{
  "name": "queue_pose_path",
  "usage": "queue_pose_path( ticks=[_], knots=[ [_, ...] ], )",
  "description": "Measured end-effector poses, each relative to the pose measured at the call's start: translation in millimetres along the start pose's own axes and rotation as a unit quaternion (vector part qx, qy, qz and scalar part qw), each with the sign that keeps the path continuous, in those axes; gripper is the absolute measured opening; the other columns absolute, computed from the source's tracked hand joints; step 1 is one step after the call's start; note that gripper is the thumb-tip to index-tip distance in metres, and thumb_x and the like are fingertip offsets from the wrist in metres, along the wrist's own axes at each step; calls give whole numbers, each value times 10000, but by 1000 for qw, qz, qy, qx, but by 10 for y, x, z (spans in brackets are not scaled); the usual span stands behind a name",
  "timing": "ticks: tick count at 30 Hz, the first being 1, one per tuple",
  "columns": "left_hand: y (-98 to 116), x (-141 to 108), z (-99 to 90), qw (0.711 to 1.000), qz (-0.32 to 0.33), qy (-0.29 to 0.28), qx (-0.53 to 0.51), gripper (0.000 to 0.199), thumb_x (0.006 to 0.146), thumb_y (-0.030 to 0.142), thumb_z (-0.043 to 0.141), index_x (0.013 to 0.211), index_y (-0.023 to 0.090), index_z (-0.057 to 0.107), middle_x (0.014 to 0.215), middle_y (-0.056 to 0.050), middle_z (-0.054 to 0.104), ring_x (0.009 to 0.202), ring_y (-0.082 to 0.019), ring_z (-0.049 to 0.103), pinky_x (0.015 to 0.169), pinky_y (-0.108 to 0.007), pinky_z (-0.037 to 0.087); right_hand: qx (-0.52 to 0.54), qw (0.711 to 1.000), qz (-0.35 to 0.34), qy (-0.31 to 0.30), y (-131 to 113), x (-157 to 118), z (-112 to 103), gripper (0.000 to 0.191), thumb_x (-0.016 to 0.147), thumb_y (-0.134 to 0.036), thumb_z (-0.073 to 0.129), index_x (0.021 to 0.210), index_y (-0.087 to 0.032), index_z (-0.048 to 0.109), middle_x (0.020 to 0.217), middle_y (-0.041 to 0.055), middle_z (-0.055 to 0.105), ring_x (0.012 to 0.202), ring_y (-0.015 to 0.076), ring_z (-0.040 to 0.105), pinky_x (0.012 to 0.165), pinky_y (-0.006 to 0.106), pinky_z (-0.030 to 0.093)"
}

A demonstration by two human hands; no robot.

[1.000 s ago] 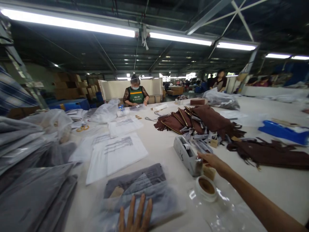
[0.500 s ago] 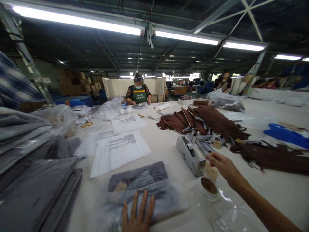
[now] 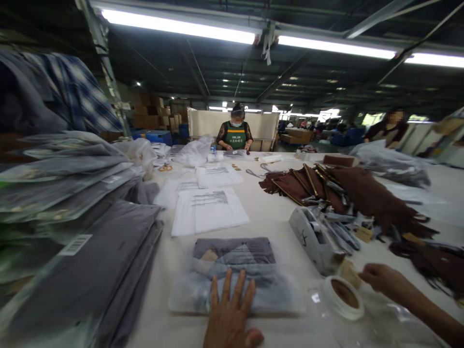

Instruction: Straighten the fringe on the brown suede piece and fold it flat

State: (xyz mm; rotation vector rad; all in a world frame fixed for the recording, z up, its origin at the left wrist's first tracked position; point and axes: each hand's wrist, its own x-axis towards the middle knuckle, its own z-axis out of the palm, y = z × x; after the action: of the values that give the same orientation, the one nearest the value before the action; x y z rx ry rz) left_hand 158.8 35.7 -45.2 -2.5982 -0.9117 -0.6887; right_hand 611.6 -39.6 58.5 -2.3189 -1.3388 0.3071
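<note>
The left hand [image 3: 232,307], spread open, is apparently steadying the bag [image 3: 281,292] beneath. The right hand [image 3: 384,280] is curling near the tape dispenser [image 3: 319,249], hold unclear; the next move is likely needing that bag flat

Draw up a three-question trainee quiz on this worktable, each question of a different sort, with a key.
1. Multiple choice. The left hand is spread flat on:
a) a cardboard box
b) a bagged grey item
c) a roll of tape

2. True or false. In this view, the tape dispenser stands to the right of the left hand.

3. Fill the gap. The fringed items heaped beyond the dispenser are ____ in colour.

Key: 1 b; 2 true; 3 brown.
</note>
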Motion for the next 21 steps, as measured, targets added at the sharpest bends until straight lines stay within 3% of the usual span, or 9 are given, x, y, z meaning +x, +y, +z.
queue_pose_path(
  ticks=[2,5,7,9,12,17,21],
  knots=[
    [0,-2,-34,999,-7,-29,-29,931,772,702,567,1525,306,188,1553,-64,349,1354,-424,352,1117,-658,54,-22,998,-20,-50,-165,-50,-103,378,636,-592,571,466,-254,578,505,89,620,509,235,581,534,365,401],
    [37,15,-124,989,-40,-111,-92,948,792,648,595,1529,343,82,1598,-53,228,1412,-439,255,1081,-710,151,-44,978,-135,-155,-853,-223,-171,358,783,-552,503,624,-252,618,642,44,655,628,211,601,593,315,422],
    [56,27,-174,981,-59,-144,-117,939,813,609,597,1525,360,38,1611,-43,169,1435,-440,198,1066,-744,164,-73,935,-249,-242,-1469,-352,-128,296,838,-445,512,665,-244,643,665,6,662,630,175,598,582,273,404],
    [58,27,-189,979,-56,-153,-122,934,820,622,581,1523,362,24,1613,-43,149,1433,-449,197,1048,-766,177,-124,875,-372,-285,-2035,-443,-5,220,844,-333,541,695,-243,676,652,-21,672,581,144,587,551,247,376],
    [39,2,-150,988,-30,-123,-90,916,825,691,516,1529,336,50,1604,-62,185,1400,-472,262,1019,-756,222,-265,788,-490,-260,-2596,-456,321,137,778,-214,612,687,-231,713,631,0,702,562,165,609,542,253,395],
    [9,-19,-69,999,5,-39,-9,868,840,739,429,1530,290,155,1558,-77,324,1332,-446,388,1053,-659,213,-351,729,-540,-233,-2955,-257,919,68,647,-128,736,665,-193,728,728,73,748,692,228,675,691,326,493],
    [15,-1,-57,998,-1,-51,-29,888,831,728,462,1533,295,133,1549,-77,339,1322,-455,403,1039,-662,253,-387,711,-544,-221,-3022,-222,1148,164,607,-267,815,549,-201,677,665,53,729,696,251,685,722,362,506]
  ],
)
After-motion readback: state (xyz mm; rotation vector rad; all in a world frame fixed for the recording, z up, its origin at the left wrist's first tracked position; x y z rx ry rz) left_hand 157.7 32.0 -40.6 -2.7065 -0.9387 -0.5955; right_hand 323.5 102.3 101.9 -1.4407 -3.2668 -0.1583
